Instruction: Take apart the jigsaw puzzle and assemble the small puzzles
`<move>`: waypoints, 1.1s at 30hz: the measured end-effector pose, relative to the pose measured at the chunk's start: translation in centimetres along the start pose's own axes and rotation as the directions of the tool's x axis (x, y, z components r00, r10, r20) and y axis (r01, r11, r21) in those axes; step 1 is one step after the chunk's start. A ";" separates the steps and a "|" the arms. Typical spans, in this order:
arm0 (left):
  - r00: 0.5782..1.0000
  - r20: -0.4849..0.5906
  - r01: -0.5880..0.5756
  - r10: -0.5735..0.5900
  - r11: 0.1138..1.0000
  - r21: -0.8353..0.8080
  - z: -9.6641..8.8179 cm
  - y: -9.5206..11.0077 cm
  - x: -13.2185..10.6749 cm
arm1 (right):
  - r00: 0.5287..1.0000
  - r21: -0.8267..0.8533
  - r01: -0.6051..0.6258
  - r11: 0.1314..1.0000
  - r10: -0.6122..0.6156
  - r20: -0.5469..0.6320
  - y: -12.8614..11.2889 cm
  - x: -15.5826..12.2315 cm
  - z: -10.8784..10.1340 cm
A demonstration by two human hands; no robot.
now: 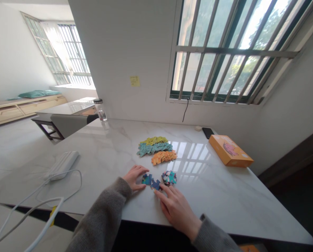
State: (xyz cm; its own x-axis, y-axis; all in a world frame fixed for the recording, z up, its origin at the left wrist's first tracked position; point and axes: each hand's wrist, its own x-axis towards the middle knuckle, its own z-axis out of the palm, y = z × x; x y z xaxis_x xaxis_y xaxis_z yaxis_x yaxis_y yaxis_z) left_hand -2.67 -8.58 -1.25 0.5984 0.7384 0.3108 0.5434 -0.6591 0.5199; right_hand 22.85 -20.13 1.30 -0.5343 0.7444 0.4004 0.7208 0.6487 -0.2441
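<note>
Two joined blue jigsaw pieces (151, 182) lie flat on the white marble table (219, 206), between my hands. My left hand (135, 177) rests on the table, its fingertips just beside the left blue piece. My right hand (176, 210) lies lower right, with its fingertips on or against the right blue piece. A small multicoloured cluster of puzzle pieces (169, 177) sits just beyond my right fingers. Farther back lie sorted heaps of yellow-green (153, 140), teal (154, 148) and orange pieces (163, 157).
An orange box (230, 151) lies at the table's right, with a black phone (207, 133) behind it. A glass bottle (100, 110) stands at the far left corner. A white corded device (61, 165) lies at the left, its cable trailing over the table edge.
</note>
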 end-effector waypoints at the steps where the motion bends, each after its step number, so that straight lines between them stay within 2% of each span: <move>1: 1.000 -0.002 0.008 -0.008 1.000 0.001 -0.2 0.0 -0.1 | 1.000 0.005 -0.010 1.000 0.010 0.009 0.0 0.0 0.1; 7: 1.000 0.004 0.013 -0.013 1.000 -0.026 -0.6 0.1 -0.2 | 0.994 0.046 -0.030 0.999 0.025 0.103 0.4 -0.2 -0.2; 14: 1.000 -0.002 0.017 -0.017 1.000 -0.016 -0.4 -0.2 -0.3 | 0.994 0.064 -0.011 0.998 0.004 0.110 0.3 -0.4 -0.5; 17: 1.000 0.002 0.020 -0.020 1.000 -0.006 -0.1 -0.4 -0.3 | 0.991 0.064 -0.127 0.990 0.124 0.056 0.1 -0.5 0.1; 20: 0.999 0.015 0.036 -0.037 0.999 0.021 0.1 -0.5 -0.2 | 0.948 0.000 -0.319 0.948 0.319 0.016 -0.6 -0.3 0.9; 22: 0.999 0.021 0.041 -0.042 0.999 0.033 0.3 -0.6 -0.2 | 0.914 -0.051 -0.401 0.915 0.403 0.037 -1.2 0.1 1.2; 25: 0.999 0.020 0.045 -0.045 0.998 0.035 0.4 -0.5 -0.2 | 0.877 -0.060 -0.463 0.885 0.466 0.113 -1.9 0.8 1.2; 29: 0.999 0.015 0.041 -0.042 0.998 0.041 0.5 -0.5 -0.3 | 0.871 -0.012 -0.459 0.888 0.452 0.194 -1.7 1.0 0.3; 33: 0.999 0.011 0.037 -0.037 0.998 0.051 0.5 -0.5 -0.3 | 0.918 -0.013 -0.360 0.933 0.357 0.174 -1.2 -0.2 -0.6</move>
State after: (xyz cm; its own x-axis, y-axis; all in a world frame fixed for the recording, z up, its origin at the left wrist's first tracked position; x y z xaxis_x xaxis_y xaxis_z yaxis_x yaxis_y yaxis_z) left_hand -2.82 -8.53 -1.99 0.5841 0.7609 0.2827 0.5944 -0.6381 0.4894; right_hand 22.39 -21.13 2.08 -0.3103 0.9422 0.1268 0.8706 0.3352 -0.3602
